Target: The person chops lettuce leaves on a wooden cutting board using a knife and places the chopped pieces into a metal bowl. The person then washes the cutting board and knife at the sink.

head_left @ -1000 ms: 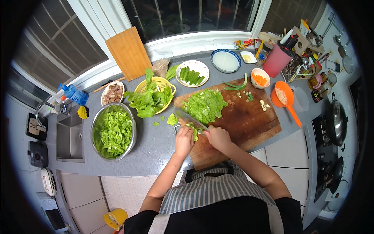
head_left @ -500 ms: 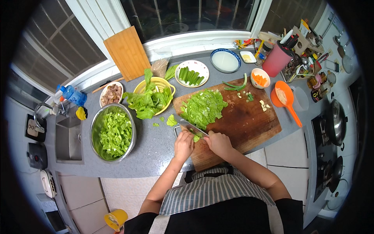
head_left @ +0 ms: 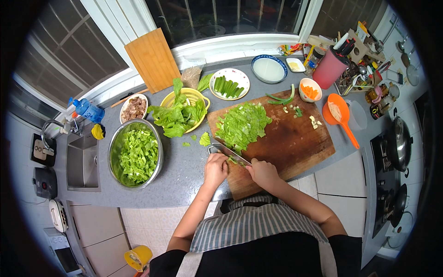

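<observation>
My right hand (head_left: 264, 173) is closed round the handle of a kitchen knife (head_left: 231, 153). Its blade slants up and left across the near-left part of a wooden chopping board (head_left: 295, 154). My left hand (head_left: 216, 170) is curled at the board's left edge, fingertips pressed on a small green bit of lettuce (head_left: 236, 161) beside the blade; how much they hold is hidden. Just beyond the blade lies a heap of chopped lettuce (head_left: 243, 125). Farther right on the board are spring onion (head_left: 282, 98) and pale garlic pieces (head_left: 315, 122).
Left stands a steel bowl (head_left: 158, 159) of cut lettuce, near a yellow basket (head_left: 201, 97) of leaves and a plate of meat (head_left: 134, 109). Behind the board are a plate of green strips (head_left: 229, 86) and a blue-rimmed bowl (head_left: 269, 70). Right are a carrot bowl (head_left: 310, 90) and an orange strainer (head_left: 342, 118).
The view has shifted slightly. The knife and my right hand sit a little lower and farther right, and less lettuce shows between my left fingertips and the blade.
</observation>
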Available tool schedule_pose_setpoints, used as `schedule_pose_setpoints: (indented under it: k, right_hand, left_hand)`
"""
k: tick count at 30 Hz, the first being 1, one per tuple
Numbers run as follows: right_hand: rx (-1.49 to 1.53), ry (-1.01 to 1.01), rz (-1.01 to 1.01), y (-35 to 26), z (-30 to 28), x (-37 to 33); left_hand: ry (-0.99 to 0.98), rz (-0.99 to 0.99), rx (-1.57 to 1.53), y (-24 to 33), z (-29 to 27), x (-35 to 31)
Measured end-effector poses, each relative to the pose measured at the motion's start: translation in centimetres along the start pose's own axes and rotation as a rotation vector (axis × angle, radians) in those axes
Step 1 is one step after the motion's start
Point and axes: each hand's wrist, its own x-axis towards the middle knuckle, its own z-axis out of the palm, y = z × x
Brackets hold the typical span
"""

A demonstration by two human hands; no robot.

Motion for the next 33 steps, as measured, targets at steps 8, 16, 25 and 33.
schedule_pose_setpoints:
  k: [8, 16, 25, 33]
  right_hand:
    - [0.336, 0.178, 0.035, 2.5, -1.7, 0.7]
    - [0.412, 0.195, 0.037, 3.4, -3.4, 0.4]
    - [0.059, 0.068, -0.027, 0.8, -2.6, 0.5]
    - [0.110, 0.096, 0.037, 1.3, 0.2, 1.7]
  left_hand:
    - [0.096, -0.270, 0.366, -3.8, -1.4, 5.0]
    - [0.123, -0.287, 0.016, -0.6, -0.6, 4.7]
    - [0.081, -0.193, -0.094, 0.7, 1.3, 1.0]
    - [-0.106, -0.020, 0.130, 1.4, 2.8, 1.4]
